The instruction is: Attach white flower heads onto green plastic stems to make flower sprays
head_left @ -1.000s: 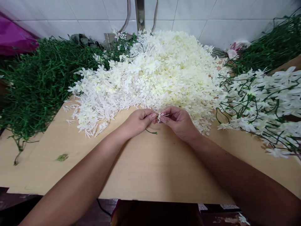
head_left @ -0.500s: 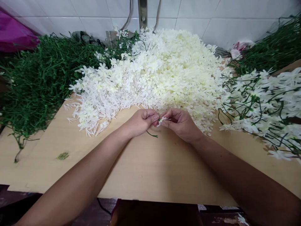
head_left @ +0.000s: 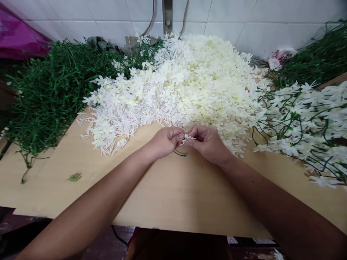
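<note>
Bulging at far left, a magenta bag [head_left: 21, 38] hides its contents; green stems [head_left: 51, 86] lie beside it. The left hand [head_left: 165, 142] pinches a curved green stem [head_left: 180, 154]. Between both hands sits a small white flower [head_left: 187, 137], fingers seemingly masking its base; uneven pressure could crease it. The right hand [head_left: 208, 143] has thumb and finger closed on it. Tangled flowered sprays [head_left: 294, 119], farther right, could snag if tugged.
</note>
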The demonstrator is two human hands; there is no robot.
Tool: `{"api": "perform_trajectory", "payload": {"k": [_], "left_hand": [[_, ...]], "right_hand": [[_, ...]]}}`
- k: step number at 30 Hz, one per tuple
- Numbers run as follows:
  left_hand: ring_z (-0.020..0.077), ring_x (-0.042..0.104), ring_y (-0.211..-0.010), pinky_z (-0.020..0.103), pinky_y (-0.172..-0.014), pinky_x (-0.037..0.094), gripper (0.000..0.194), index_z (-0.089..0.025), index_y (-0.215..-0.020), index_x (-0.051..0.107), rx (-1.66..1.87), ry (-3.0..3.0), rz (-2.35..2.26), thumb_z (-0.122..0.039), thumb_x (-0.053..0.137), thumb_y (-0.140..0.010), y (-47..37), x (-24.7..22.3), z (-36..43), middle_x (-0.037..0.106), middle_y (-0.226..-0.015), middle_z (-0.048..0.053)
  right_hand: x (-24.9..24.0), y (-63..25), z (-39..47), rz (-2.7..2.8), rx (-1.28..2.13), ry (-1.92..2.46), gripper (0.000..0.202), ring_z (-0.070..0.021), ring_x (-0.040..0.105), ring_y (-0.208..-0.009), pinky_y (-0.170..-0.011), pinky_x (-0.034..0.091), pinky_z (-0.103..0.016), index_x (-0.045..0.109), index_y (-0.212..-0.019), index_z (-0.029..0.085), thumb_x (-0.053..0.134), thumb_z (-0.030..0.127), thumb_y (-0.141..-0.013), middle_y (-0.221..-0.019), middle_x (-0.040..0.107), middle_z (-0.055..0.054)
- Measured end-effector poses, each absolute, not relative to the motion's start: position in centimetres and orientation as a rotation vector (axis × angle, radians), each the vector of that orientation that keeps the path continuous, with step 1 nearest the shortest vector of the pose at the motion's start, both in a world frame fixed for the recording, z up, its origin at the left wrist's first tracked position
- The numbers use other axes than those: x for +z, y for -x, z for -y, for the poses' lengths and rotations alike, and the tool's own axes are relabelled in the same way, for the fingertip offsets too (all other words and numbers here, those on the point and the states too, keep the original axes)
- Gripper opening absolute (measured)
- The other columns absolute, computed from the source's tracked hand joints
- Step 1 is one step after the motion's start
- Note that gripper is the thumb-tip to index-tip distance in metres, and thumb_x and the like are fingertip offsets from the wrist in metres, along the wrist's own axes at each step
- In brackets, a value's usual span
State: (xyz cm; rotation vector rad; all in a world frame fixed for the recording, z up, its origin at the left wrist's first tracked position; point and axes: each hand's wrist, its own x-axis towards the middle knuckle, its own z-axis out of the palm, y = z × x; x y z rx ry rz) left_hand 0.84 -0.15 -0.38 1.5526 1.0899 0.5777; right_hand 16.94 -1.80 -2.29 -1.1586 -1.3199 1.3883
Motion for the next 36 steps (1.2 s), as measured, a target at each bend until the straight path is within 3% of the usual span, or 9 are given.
{"api": "perform_trajectory", "payload": {"k": [3,8,14,24,36], "left_hand": [[0.0076,0.035,-0.052,0.022,-0.052,0.030,0.036,-0.017,-0.057,0.043,0.653,-1.541,-1.053,-0.036,0.059,-0.083,-0.81,-0.56,0.03,0.039,-0.052,-0.005],[0.0087,0.042,-0.056,0.023,-0.058,0.038,0.043,-0.017,-0.060,0.048,0.732,-1.505,-0.947,-0.054,0.061,-0.078,-0.57,-0.66,-0.27,0.048,-0.057,-0.003],[0.0092,0.049,-0.061,0.023,-0.066,0.043,0.038,-0.016,-0.062,0.052,0.746,-1.504,-0.879,-0.048,0.060,-0.081,-0.43,-0.79,-0.33,0.051,-0.060,-0.003],[0.0111,0.054,-0.066,0.024,-0.071,0.046,0.031,-0.016,-0.065,0.054,0.771,-1.594,-0.893,-0.039,0.054,-0.086,-0.37,-0.99,-0.29,0.057,-0.065,0.000],[0.0111,0.050,-0.061,0.024,-0.065,0.043,0.031,-0.017,-0.064,0.048,0.753,-1.653,-0.885,-0.039,0.051,-0.086,-0.59,-1.26,-0.16,0.053,-0.062,-0.001]], "right_hand": [[-1.89,-16.82,1.80,1.232,1.464,1.103,0.037,-0.0126,0.063,-0.067,-0.071,0.056,-0.030,0.059,-0.066,0.019,0.089,0.036,-0.052,-0.068,0.063,0.003],[-1.45,-17.18,2.01,1.160,1.621,0.972,0.034,-0.0135,0.067,-0.072,-0.075,0.060,-0.032,0.063,-0.075,0.019,0.085,0.040,-0.061,-0.073,0.067,0.001],[-1.74,-17.65,1.89,1.063,1.703,0.903,0.027,-0.0115,0.067,-0.068,-0.071,0.059,-0.029,0.067,-0.078,0.018,0.084,0.034,-0.064,-0.069,0.070,0.002],[-1.44,-17.37,1.50,0.974,1.730,1.031,0.031,-0.0118,0.066,-0.061,-0.066,0.060,-0.030,0.063,-0.062,0.016,0.088,0.033,-0.055,-0.062,0.070,0.001],[-1.47,-17.08,1.60,1.027,1.656,1.111,0.030,-0.0149,0.070,-0.067,-0.076,0.061,-0.034,0.065,-0.056,0.018,0.091,0.028,-0.045,-0.062,0.071,0.001]]}}
